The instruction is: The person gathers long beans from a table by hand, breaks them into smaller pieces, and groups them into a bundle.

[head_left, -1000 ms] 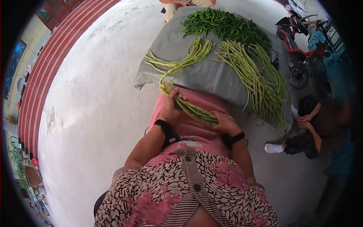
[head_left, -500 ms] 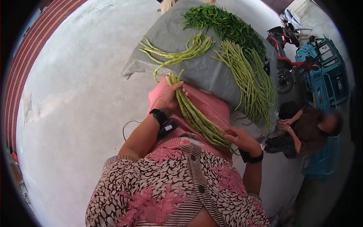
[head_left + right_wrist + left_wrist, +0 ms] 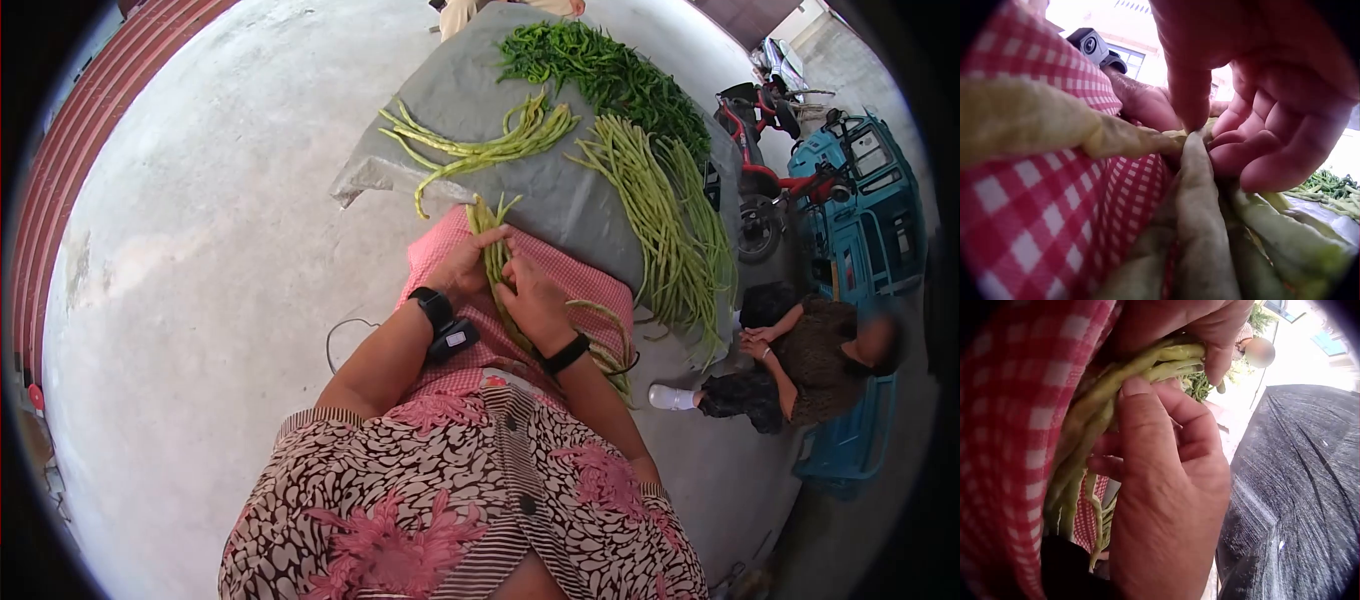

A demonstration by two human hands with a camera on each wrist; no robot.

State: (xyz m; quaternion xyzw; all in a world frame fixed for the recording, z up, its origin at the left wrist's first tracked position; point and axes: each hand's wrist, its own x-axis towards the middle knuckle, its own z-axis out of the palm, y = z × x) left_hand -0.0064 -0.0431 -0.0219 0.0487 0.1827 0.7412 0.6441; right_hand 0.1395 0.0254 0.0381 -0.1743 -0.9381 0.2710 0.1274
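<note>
The left hand [image 3: 460,270] grips a bundle of long green beans [image 3: 480,218] near its upper end, over a pink checked cloth on the lap. Close beside it, the right hand [image 3: 537,308] pinches beans from the same bundle. In the left wrist view, the left hand [image 3: 1179,322] curls over the beans [image 3: 1079,447], and the right hand [image 3: 1166,481] has its thumb against them. The right wrist view has the right hand [image 3: 1272,94] pinching a bean [image 3: 1200,206], with the left hand [image 3: 1147,103] behind. Lower bean ends spread past the right forearm.
A grey sheet [image 3: 560,200] carries a small bean bunch [image 3: 500,148], a larger bean pile [image 3: 660,220] and green peppers [image 3: 620,75]. At right sits a person [image 3: 820,350], near a teal vehicle [image 3: 860,240] and a red one [image 3: 765,180].
The right hand has moved from the bundle's lower end up beside the left hand and now pinches beans there. The lower ends have fanned out to the right.
</note>
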